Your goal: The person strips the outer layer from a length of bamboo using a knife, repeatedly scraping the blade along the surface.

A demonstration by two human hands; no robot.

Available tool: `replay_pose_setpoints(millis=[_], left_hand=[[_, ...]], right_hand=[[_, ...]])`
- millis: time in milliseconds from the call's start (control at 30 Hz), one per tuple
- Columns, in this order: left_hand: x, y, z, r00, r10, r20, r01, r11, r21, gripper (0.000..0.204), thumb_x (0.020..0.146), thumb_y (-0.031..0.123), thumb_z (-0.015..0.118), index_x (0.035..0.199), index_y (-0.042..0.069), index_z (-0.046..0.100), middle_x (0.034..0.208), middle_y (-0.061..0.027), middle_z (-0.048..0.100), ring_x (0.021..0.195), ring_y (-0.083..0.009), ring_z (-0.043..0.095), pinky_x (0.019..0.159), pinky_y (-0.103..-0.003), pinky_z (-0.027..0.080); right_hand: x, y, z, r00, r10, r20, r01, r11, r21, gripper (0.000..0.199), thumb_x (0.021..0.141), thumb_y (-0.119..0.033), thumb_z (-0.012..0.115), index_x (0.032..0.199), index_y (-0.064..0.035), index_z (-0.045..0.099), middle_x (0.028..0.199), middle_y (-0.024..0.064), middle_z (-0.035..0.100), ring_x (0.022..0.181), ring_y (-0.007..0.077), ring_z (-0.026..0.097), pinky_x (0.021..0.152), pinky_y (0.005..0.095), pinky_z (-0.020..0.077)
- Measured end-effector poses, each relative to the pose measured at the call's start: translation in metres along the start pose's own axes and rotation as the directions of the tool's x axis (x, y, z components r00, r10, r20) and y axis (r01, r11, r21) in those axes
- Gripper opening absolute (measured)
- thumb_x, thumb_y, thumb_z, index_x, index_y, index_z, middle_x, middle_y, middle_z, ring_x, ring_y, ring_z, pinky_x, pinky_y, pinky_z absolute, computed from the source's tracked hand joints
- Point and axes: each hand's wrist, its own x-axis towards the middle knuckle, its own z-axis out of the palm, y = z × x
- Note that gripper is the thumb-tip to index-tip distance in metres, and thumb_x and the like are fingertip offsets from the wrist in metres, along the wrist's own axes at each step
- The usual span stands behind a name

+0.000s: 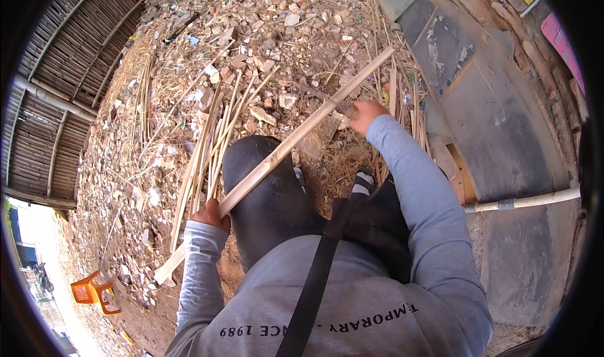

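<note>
The person sits low over rubble, and a long pale bamboo strip lies slanted across the raised knee, running from 7 o'clock up to 1 o'clock; the left hand is closed around the strip near its lower end, just beside the knee at 9 o'clock; the right hand is shut on a dark knife handle, touching the strip farther up, at 1 o'clock from the knee; the blade is too small to see well. A pile of thin bamboo sticks lies on the ground at 10 o'clock from the knee; stones and dry straw cover the ground at 12 o'clock. A white pipe lies at 3 o'clock; 1 orange plastic chair stands at 8 o'clock, well apart.
</note>
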Motion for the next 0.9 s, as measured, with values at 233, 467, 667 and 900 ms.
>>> replay_pose_setpoints(millis=[233,467,667,900], left_hand=[[-0.001,-0.004,0.010,1.000,0.012,-0.021,-0.013,0.996,-0.086,0.024,0.076,0.019,0.065,0.091,0.006,0.051,0.071,-0.0212,0.063,0.067,-0.0431,0.063,0.062,-0.052,0.052],[-0.004,-0.006,0.007,0.999,-0.033,0.010,0.033,0.998,-0.061,0.023,0.077,0.019,0.063,0.091,0.006,0.050,0.071,-0.0224,0.063,0.067,-0.0430,0.063,0.061,-0.052,0.052],[0.003,0.000,0.022,1.000,0.006,-0.026,-0.008,0.998,-0.060,0.022,0.077,0.018,0.062,0.092,0.008,0.050,0.070,-0.0224,0.063,0.065,-0.0431,0.063,0.059,-0.052,0.052],[-0.005,-0.007,0.013,1.000,-0.016,-0.019,0.014,0.997,-0.081,0.022,0.078,0.019,0.062,0.092,0.007,0.050,0.070,-0.0216,0.063,0.064,-0.0427,0.063,0.059,-0.052,0.051]], right_hand=[[0.002,0.008,0.009,0.996,-0.091,0.011,0.091,0.995,0.046,0.031,0.072,-0.026,0.068,0.096,-0.0071,0.067,0.089,0.0174,0.068,0.086,0.0342,0.065,0.081,0.0411,0.0519],[-0.019,-0.031,-0.001,0.985,-0.151,0.085,0.156,0.987,-0.048,0.026,0.075,-0.025,0.067,0.093,-0.0064,0.066,0.084,0.0155,0.067,0.082,0.0317,0.066,0.079,0.0415,0.0523],[0.004,0.017,0.011,0.986,-0.087,-0.145,0.092,0.995,0.026,0.030,0.074,-0.026,0.069,0.096,-0.0063,0.067,0.085,0.0171,0.067,0.083,0.0328,0.066,0.078,0.0422,0.0519],[-0.015,-0.033,0.001,0.981,-0.170,0.092,0.173,0.985,-0.023,0.033,0.072,-0.025,0.069,0.099,-0.0068,0.066,0.086,0.0173,0.068,0.084,0.0339,0.066,0.080,0.0415,0.0524]])
